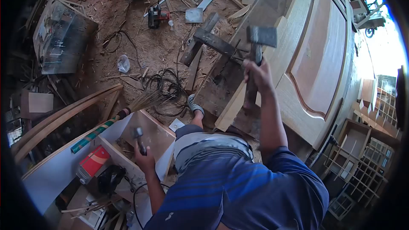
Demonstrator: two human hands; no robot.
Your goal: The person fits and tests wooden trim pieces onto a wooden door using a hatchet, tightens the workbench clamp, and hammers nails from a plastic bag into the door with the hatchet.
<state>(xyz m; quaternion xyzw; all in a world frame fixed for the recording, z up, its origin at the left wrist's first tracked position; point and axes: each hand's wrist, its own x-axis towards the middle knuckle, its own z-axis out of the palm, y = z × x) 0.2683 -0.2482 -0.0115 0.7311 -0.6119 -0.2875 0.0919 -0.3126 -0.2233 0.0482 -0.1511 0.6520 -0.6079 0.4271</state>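
Note:
My right hand [259, 76] is wrapped around the wooden handle of a mallet [262, 37]. Its dark, blocky head is raised over the edge of the workbench, beside a panelled wooden door [317, 55]. Lower on the left, my left hand [145, 160] grips the dark handle of a small hammer [136, 132], metal head up, above an open wooden cabinet box [123, 155]. A pale wooden strip [230, 113] lies along the bench just below my right hand. Near it, a dark wooden clamp-like piece [213, 42] juts out from the bench.
A red-and-black power tool [158, 17], tangled black cables [168, 91] and wood scraps litter the dusty floor. A broom [102, 130] leans across the cabinet box, where a red carton [93, 163] sits. Wooden lattice frames [362, 170] stand at the right.

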